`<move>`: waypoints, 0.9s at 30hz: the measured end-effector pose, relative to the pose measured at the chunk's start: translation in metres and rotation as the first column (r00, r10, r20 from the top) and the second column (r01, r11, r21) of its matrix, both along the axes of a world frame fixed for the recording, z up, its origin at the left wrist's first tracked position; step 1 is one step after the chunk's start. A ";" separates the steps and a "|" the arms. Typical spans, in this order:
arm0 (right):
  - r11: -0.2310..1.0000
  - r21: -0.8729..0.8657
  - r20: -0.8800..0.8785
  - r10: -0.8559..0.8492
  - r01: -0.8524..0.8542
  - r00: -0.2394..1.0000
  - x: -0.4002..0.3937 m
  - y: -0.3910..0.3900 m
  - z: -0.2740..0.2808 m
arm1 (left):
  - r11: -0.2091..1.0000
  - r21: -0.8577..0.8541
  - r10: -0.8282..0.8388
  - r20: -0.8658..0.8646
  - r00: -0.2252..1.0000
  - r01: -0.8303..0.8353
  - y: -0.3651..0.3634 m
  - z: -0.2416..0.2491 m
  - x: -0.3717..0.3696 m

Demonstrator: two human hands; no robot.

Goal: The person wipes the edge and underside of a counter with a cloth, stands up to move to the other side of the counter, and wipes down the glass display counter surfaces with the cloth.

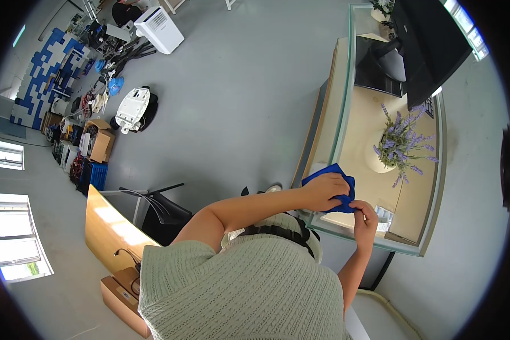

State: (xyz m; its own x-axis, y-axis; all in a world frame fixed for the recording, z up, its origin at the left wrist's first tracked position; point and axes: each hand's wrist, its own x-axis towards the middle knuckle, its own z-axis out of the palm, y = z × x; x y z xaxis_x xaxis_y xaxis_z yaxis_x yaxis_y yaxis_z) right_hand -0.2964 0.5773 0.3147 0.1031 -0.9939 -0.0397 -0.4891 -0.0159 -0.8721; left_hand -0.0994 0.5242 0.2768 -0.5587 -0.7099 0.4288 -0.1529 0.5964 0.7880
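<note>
A dark blue cloth (347, 171) is bunched over the near corner of a glass-topped counter (337, 141). My left hand (326, 191) reaches across from the left and lies over the cloth, its fingers curled into the fabric. With thumb and fingertips pressed together, my right hand (366, 218) pinches the cloth's near right edge. Just right of that hand is a small clear and white packet (384, 217), partly hidden by the fingers. Beyond both hands, a potted plant with purple lavender flowers (402, 144) stands on the counter.
A black monitor (433, 51) stands at the counter's far end, with a keyboard (429, 106) beside it. To the left are a wooden desk (110, 221), a black chair (167, 212) and a cardboard box (103, 144). A white machine (160, 29) and a seated person (126, 11) are farther back.
</note>
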 end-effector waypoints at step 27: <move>0.916 -0.120 0.125 -0.368 0.382 0.922 -0.236 0.043 -0.030 | 0.798 -0.603 0.238 0.331 0.913 0.010 0.107 -0.028 -0.279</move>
